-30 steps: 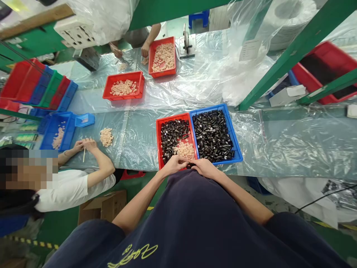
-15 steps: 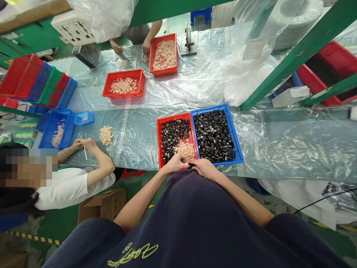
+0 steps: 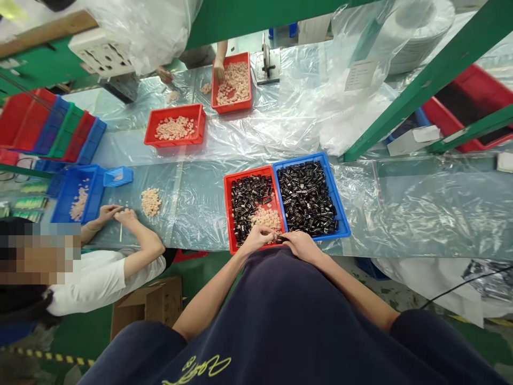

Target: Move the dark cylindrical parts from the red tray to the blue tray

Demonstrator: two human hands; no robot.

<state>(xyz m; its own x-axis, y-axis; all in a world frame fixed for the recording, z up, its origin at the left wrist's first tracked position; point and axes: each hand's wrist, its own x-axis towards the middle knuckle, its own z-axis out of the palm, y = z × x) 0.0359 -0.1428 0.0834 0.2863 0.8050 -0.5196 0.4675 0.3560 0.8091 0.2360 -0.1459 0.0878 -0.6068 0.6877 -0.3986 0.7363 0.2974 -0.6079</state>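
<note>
My left hand [image 3: 258, 237] and my right hand [image 3: 301, 244] meet at the near rim of a red tray [image 3: 227, 206], fingers curled together in a pinch around something too small to make out. The red tray holds small black parts [image 3: 248, 198] and a heap of pale peach pieces [image 3: 266, 218]; my left hand's fingers lie against that heap. Right of it, touching, a blue tray [image 3: 340, 206] is filled with the same black parts [image 3: 306, 197].
A seated person in white at the left works beside a peach pile [image 3: 151, 201] and a blue tray [image 3: 72, 198]. Another person's hands reach a far red tray [image 3: 232, 80]; another red tray [image 3: 176, 125] lies nearer. Stacked bins [image 3: 52, 128] left, green frame posts [image 3: 417, 80] right.
My hands stay pinched at the red tray's near rim, shifting slightly. The person at the left has moved their hands a little; the far person's hand now reaches into the far tray.
</note>
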